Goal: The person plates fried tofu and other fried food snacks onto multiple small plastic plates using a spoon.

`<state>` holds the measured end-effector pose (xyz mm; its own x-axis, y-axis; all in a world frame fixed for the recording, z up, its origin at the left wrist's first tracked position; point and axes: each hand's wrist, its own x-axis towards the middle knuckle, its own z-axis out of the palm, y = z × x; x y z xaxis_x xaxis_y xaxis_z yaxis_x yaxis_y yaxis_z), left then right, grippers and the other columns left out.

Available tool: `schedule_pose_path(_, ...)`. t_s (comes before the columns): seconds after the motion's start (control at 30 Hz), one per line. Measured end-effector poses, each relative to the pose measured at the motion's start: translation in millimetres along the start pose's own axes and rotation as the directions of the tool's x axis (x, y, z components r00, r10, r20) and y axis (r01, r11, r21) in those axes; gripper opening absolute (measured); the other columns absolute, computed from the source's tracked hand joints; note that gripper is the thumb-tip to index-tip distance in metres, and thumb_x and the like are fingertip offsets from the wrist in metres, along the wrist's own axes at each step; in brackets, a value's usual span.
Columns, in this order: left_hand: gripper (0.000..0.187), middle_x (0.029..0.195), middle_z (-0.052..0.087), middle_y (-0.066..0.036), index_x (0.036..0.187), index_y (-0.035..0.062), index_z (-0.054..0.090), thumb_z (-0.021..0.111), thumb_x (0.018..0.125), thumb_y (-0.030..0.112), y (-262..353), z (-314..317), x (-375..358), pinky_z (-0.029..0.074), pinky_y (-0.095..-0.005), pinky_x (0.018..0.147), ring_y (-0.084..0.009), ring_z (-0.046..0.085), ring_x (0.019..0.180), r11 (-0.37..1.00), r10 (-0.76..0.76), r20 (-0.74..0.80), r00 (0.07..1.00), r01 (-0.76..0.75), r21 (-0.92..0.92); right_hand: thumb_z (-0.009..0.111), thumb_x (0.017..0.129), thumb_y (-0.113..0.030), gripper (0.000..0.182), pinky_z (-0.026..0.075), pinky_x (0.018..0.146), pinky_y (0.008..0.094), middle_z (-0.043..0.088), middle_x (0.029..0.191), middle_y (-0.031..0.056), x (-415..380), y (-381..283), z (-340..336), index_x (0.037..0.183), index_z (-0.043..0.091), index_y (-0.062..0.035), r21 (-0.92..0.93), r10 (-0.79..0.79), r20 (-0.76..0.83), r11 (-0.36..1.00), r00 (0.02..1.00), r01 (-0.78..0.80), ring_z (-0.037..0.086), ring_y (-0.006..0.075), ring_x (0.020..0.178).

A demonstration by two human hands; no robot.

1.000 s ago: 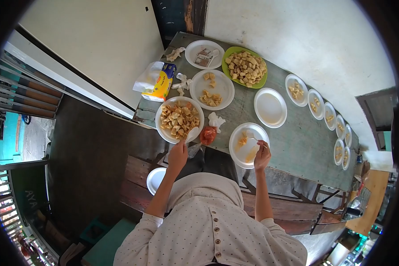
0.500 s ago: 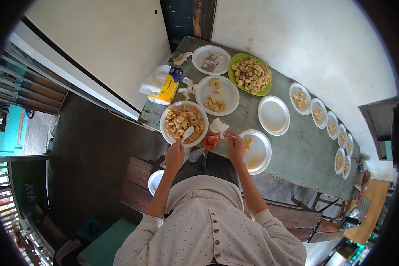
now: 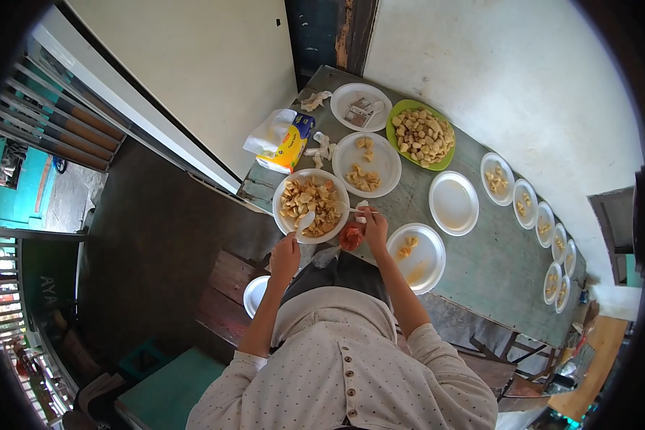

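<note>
My left hand [image 3: 285, 258] is closed around the handle of a white plastic spoon [image 3: 306, 221], whose bowl rests over the near part of a heaped white plate [image 3: 276, 209]. Yellowish-brown food pieces [image 3: 309, 201] fill that plate. In my right hand [image 3: 375, 229] is a thin white plastic utensil [image 3: 352, 210], pinched and pointing left to the plate's right rim; its tip is too small to identify. Crumpled white tissue [image 3: 363, 216] lies by those fingers. Below them is a small clear bag with red contents [image 3: 351, 236]. Right of this hand, a white plate [image 3: 430, 269] carries a few pieces.
Farther back are a plate with a few pieces [image 3: 385, 147], a plate with packets [image 3: 380, 99], a green dish of pale chunks [image 3: 448, 159] and a tissue pack [image 3: 283, 143]. A bare white plate [image 3: 454, 204] and several small portioned plates [image 3: 496, 193] extend rightward.
My right hand has moved slightly left, and its white utensil now reaches the heaped plate's rim. The left hand still holds the spoon there. The whole view has shifted a little.
</note>
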<state>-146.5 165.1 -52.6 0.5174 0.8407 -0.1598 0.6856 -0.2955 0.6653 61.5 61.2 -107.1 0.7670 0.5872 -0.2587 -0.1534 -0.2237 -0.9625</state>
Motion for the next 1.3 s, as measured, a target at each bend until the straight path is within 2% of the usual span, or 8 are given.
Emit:
schedule_pose_path(0.03, 0.023, 0.082, 0.059, -0.021, 0.1, 0.0034, 0.057, 0.044, 0.084, 0.015, -1, 0, 0, 0.044, -0.0428, 0.067, -0.037, 0.057, 0.079, 1.0, -0.006, 0.002, 1.0, 0.006, -0.006, 0.041, 0.092, -0.02, 0.026, 0.037, 0.036, 0.0176, 0.062, 0.086, 0.009, 0, -1, -3, 0.099, 0.057, -0.0015, 0.142, 0.089, 0.061, 0.985, 0.994, -0.097, 0.051, 0.0074, 0.043)
schedule_pose_path(0.27, 0.024, 0.08, 0.058, -0.022, 0.1, 0.003, 0.056, 0.043, 0.084, 0.015, 2, 7, 4, 0.044, -0.0436, 0.067, -0.0376, 0.057, 0.078, 0.999, 0.034, 0.018, 0.999, -0.034, 0.016, 0.041, 0.092, -0.022, 0.028, 0.035, 0.035, 0.0185, 0.062, 0.089, 0.0104, -2, -3, 1, 0.101, 0.055, -0.0001, 0.105, 0.169, 0.106, 0.978, 0.98, -0.18, 0.048, 0.0086, 0.039)
schedule_pose_path(0.77, 0.026, 0.078, 0.058, -0.023, 0.104, 0.0025, 0.055, 0.042, 0.085, 0.015, 11, 15, 8, 0.044, -0.0439, 0.066, -0.0383, 0.057, 0.076, 0.999, 0.027, 0.052, 0.998, -0.028, 0.016, 0.04, 0.092, -0.026, 0.032, 0.039, 0.041, 0.019, 0.061, 0.095, 0.0096, 1, -9, -16, 0.108, 0.05, -0.0005, 0.434, 0.292, 0.184, 0.833, 0.938, -0.344, 0.048, 0.0088, 0.044)
schedule_pose_path(0.87, 0.026, 0.079, 0.058, -0.023, 0.105, 0.0031, 0.055, 0.042, 0.085, 0.015, 8, 21, 9, 0.044, -0.0443, 0.066, -0.0387, 0.056, 0.077, 0.997, 0.061, 0.017, 0.998, -0.062, 0.044, 0.039, 0.092, -0.026, 0.032, 0.04, 0.042, 0.0191, 0.061, 0.094, 0.0096, -2, -14, -15, 0.106, 0.051, 0.0005, 0.401, 0.265, 0.157, 0.863, 0.951, -0.307, 0.05, 0.0085, 0.046)
schedule_pose_path(1.07, 0.026, 0.083, 0.06, -0.019, 0.105, 0.0033, 0.054, 0.044, 0.085, 0.015, 12, 16, 11, 0.048, -0.0436, 0.063, -0.0347, 0.059, 0.071, 0.988, 0.057, 0.077, 0.995, -0.067, 0.138, 0.044, 0.089, -0.021, 0.027, 0.042, 0.041, 0.0253, 0.064, 0.079, 0.0103, -13, -30, -6, 0.089, 0.061, -0.0001, -0.061, -0.009, 0.02, 0.998, 1.0, 0.01, 0.056, 0.0111, 0.049)
schedule_pose_path(1.13, 0.026, 0.082, 0.06, -0.02, 0.105, 0.003, 0.054, 0.043, 0.085, 0.014, 11, 16, 10, 0.046, -0.0446, 0.064, -0.0364, 0.058, 0.074, 0.988, 0.054, 0.091, 0.994, -0.067, 0.141, 0.044, 0.09, -0.013, 0.019, 0.04, 0.038, 0.0196, 0.063, 0.079, 0.0069, -15, -20, -7, 0.094, 0.058, -0.0004, -0.349, -0.428, 0.168, 0.817, 0.888, 0.46, 0.054, 0.009, 0.044)
schedule_pose_path(1.27, 0.026, 0.081, 0.058, -0.022, 0.105, 0.0028, 0.055, 0.041, 0.085, 0.013, 9, 21, 6, 0.044, -0.046, 0.066, -0.0385, 0.056, 0.077, 0.987, 0.075, 0.108, 0.991, -0.089, 0.133, 0.044, 0.09, -0.014, 0.021, 0.04, 0.038, 0.0201, 0.063, 0.079, 0.0077, -26, -23, 0, 0.095, 0.058, 0.0008, -0.345, -0.333, 0.202, 0.856, 0.921, 0.385, 0.052, 0.0086, 0.042)
schedule_pose_path(1.3, 0.026, 0.081, 0.058, -0.022, 0.105, 0.0028, 0.055, 0.041, 0.085, 0.013, 9, 22, 7, 0.044, -0.046, 0.066, -0.0385, 0.056, 0.077, 0.987, 0.077, 0.107, 0.991, -0.091, 0.133, 0.043, 0.09, -0.015, 0.022, 0.041, 0.039, 0.0206, 0.063, 0.079, 0.0081, -29, -28, 1, 0.096, 0.058, 0.0007, -0.265, -0.153, 0.17, 0.944, 0.973, 0.195, 0.053, 0.0084, 0.044)
